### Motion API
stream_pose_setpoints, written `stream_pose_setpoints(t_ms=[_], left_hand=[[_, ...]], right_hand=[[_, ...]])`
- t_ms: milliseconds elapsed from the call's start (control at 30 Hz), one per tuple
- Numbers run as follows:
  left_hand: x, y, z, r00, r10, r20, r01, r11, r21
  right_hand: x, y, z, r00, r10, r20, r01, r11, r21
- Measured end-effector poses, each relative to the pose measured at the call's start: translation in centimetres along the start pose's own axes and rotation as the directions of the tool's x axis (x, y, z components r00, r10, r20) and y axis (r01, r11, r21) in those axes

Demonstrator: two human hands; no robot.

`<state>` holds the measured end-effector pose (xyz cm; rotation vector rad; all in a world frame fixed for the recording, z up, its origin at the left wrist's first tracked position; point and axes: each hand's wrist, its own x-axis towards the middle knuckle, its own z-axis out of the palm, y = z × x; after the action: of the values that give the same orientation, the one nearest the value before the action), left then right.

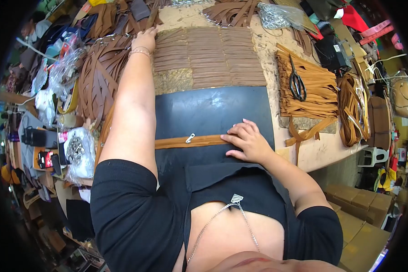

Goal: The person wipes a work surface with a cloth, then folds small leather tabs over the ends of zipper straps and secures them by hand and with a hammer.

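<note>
A brown zipper (204, 140) lies across a black mat (213, 106), with a silver zipper slider (190, 138) on it. My right hand (248, 141) rests at the zipper's right end, fingers spread and touching the tape and the mat. My left hand (144, 40) is stretched far forward to the back left of the table. Its fingers look curled at the lower end of a narrow brown piece (152, 18), beside brown strips; what they hold is unclear. Rows of short brown strips (208, 54) lie on a board beyond the mat.
Black scissors (296, 84) lie on a stack of tan zippers (310, 99) at the right. Brown straps (99, 81) heap at the left. A plastic bag of metal parts (274, 17) lies at the back. Cardboard boxes (358, 204) stand below the table's right edge.
</note>
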<state>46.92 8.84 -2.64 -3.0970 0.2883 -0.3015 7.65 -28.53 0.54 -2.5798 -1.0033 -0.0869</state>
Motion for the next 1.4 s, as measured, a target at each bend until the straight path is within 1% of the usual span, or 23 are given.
stream_pose_setpoints(t_ms=[100,200,333,400,467,500,533,567,600,633,733,800,833,867,900,933,967,1000,1067,1100,1233,1300,1400], left_hand=[[0.0,0.6,-0.1,0.991,-0.117,0.066,0.114,0.993,0.039],[-0.2,-0.6,0.4,0.992,-0.087,0.094,0.083,0.996,0.039],[-3.1,-1.9,0.0,0.956,-0.064,-0.287,0.007,0.981,-0.194],[-6.7,0.4,-5.5,0.903,0.010,-0.430,-0.190,0.906,-0.379],[-12.3,3.1,-9.4,0.895,0.100,-0.434,-0.354,0.752,-0.556],[-15.5,4.8,-11.4,0.985,0.129,-0.117,-0.163,0.451,-0.878],[-19.1,7.3,-14.5,0.973,0.230,-0.007,-0.072,0.278,-0.958],[-22.3,8.9,-15.3,0.947,0.312,0.072,0.026,0.149,-0.988],[-25.3,10.5,-16.9,0.900,0.403,0.167,0.179,0.008,-0.984],[-27.1,11.8,-17.7,0.865,0.472,0.169,0.204,-0.022,-0.979],[-32.9,14.5,-18.6,0.773,0.606,0.187,0.410,-0.252,-0.876],[-35.5,14.6,-18.3,0.837,0.503,0.214,0.340,-0.173,-0.924],[-36.3,14.5,-17.8,0.889,0.402,0.221,0.275,-0.082,-0.958],[-36.8,13.0,-16.6,0.940,0.268,0.212,0.201,0.069,-0.977],[-37.2,10.9,-16.3,0.954,0.163,0.251,0.171,0.392,-0.904],[-37.6,8.6,-16.1,0.967,0.050,0.250,0.153,0.671,-0.726],[-38.5,6.3,-15.3,0.958,-0.046,0.283,0.194,0.831,-0.521],[-39.4,4.5,-14.3,0.945,-0.150,0.289,0.234,0.931,-0.281],[-41.7,3.3,-13.5,0.945,-0.200,0.258,0.268,0.927,-0.264],[-42.6,3.1,-13.0,0.943,-0.241,0.229,0.295,0.923,-0.247],[-43.6,3.1,-10.2,0.953,-0.287,0.092,0.300,0.935,-0.188],[-43.5,2.6,-9.6,0.957,-0.272,0.097,0.289,0.913,-0.287],[-43.3,2.6,-10.0,0.953,-0.265,0.147,0.297,0.913,-0.281]], right_hand=[[-0.1,0.3,0.3,1.000,0.015,-0.001,-0.015,1.000,0.016],[-0.4,0.1,0.5,0.999,0.036,-0.001,-0.036,0.999,0.010],[-1.2,0.1,0.4,1.000,0.020,-0.004,-0.020,0.999,0.028],[-0.9,0.0,0.9,0.999,0.029,-0.026,-0.027,0.997,0.074],[-1.1,0.5,1.0,0.967,0.229,-0.114,-0.176,0.919,0.353],[-0.4,0.4,1.4,0.925,0.272,-0.266,-0.157,0.910,0.384],[0.3,-0.1,1.8,0.857,0.315,-0.407,-0.136,0.901,0.412],[1.0,-1.0,1.3,0.866,0.303,-0.398,-0.124,0.901,0.415],[2.1,-2.3,-0.2,0.869,0.198,-0.453,-0.127,0.975,0.181],[3.2,-2.6,-1.6,0.866,0.073,-0.495,-0.124,0.990,-0.071],[3.0,-4.4,-3.7,0.948,-0.079,-0.307,0.024,0.984,-0.179],[1.8,-4.7,-4.8,0.977,-0.073,-0.200,0.047,0.990,-0.130],[0.7,-4.9,-5.3,0.999,0.045,-0.029,-0.048,0.991,-0.128],[-0.3,-4.8,-5.7,0.976,0.163,0.143,-0.143,0.979,-0.143],[-1.7,-4.1,-5.4,0.977,0.160,0.144,-0.139,0.980,-0.142],[-3.5,-2.8,-4.6,0.961,0.274,0.024,-0.273,0.960,-0.059],[-5.0,-1.6,-3.8,0.916,0.392,-0.085,-0.390,0.920,0.039],[-6.0,-0.6,-3.4,0.918,0.386,-0.085,-0.385,0.922,0.037],[-7.8,1.1,-2.5,0.783,0.564,-0.264,-0.535,0.826,0.177],[-8.6,2.2,-1.8,0.784,0.562,-0.262,-0.533,0.827,0.178],[-9.4,5.5,-0.8,0.736,0.618,-0.275,-0.644,0.765,-0.006],[-8.7,6.0,-0.7,0.722,0.643,-0.255,-0.677,0.732,-0.073],[-7.0,5.7,-0.7,0.784,0.348,-0.514,-0.512,0.831,-0.218]])
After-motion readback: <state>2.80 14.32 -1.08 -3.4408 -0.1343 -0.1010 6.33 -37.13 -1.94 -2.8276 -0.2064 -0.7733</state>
